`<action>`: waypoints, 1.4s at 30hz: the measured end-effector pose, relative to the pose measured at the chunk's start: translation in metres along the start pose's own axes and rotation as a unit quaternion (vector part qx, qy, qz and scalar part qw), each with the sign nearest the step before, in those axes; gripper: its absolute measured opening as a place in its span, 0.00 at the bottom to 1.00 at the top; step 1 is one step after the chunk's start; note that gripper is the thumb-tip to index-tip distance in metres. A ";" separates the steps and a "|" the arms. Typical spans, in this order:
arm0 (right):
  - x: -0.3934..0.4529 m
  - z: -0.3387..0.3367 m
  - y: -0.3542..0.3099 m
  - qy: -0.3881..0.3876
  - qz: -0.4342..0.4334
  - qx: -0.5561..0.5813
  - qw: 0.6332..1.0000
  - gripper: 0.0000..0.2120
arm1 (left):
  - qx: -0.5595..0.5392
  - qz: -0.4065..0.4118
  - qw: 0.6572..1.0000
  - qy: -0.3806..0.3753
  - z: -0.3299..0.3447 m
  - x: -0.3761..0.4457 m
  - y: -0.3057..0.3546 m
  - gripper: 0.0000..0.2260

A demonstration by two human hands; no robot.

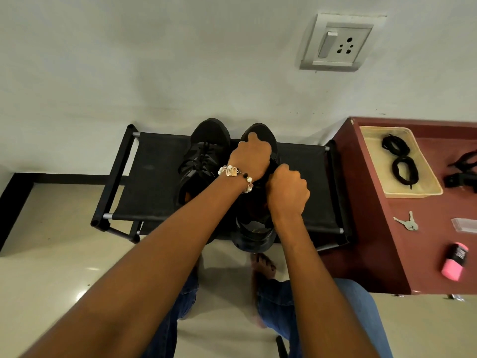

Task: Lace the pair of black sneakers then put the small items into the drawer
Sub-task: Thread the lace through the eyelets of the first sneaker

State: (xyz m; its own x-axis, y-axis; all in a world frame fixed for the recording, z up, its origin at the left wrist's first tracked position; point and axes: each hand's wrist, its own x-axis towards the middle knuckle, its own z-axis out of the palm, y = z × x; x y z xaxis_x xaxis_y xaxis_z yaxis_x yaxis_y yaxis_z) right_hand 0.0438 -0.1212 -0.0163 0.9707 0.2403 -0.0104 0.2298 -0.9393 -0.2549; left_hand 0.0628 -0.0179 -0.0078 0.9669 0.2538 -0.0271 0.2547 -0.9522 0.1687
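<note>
Two black sneakers stand side by side on a black fabric shoe rack (152, 177), toes toward the wall. The left sneaker (204, 153) has laces threaded through it. My left hand (251, 157), with a bead bracelet on the wrist, presses down on the front of the right sneaker (260, 233). My right hand (287, 191) is closed in a fist over that shoe's tongue area, apparently around a black lace that I can hardly see. On the maroon cabinet (374, 228) lie keys (407, 222), a pink roll (454, 262) and a clear plastic piece (464, 224).
A beige tray (423, 188) on the cabinet holds coiled black laces (400, 161). Black objects (463, 171) sit at the cabinet's right edge. A wall socket (338, 43) is above. My bare feet and jeans are on the tiled floor below the rack.
</note>
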 end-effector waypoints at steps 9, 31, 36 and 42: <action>0.001 0.001 -0.001 0.012 0.000 0.015 1.000 0.08 | -0.547 -0.234 0.801 0.068 -0.023 -0.005 -0.033 0.10; 0.042 -0.009 -0.007 -0.052 -0.162 0.019 0.985 0.16 | -0.128 -0.140 0.981 0.045 0.009 -0.059 -0.005 0.11; 0.043 -0.006 -0.015 -0.045 -0.130 0.013 0.990 0.12 | -0.161 -0.160 0.969 0.096 0.015 -0.059 -0.006 0.11; 0.046 -0.010 -0.011 -0.061 -0.105 0.071 0.990 0.14 | -0.182 -0.177 0.961 0.105 0.019 -0.058 -0.006 0.10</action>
State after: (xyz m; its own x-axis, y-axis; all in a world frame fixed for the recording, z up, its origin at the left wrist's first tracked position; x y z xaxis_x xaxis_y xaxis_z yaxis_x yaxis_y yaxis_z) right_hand 0.0872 -0.1023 -0.0046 0.8845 0.4631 -0.0569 0.4057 -0.8235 -0.3966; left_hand 0.0053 -0.0302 -0.0258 0.7858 0.6168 0.0461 0.5081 -0.6862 0.5206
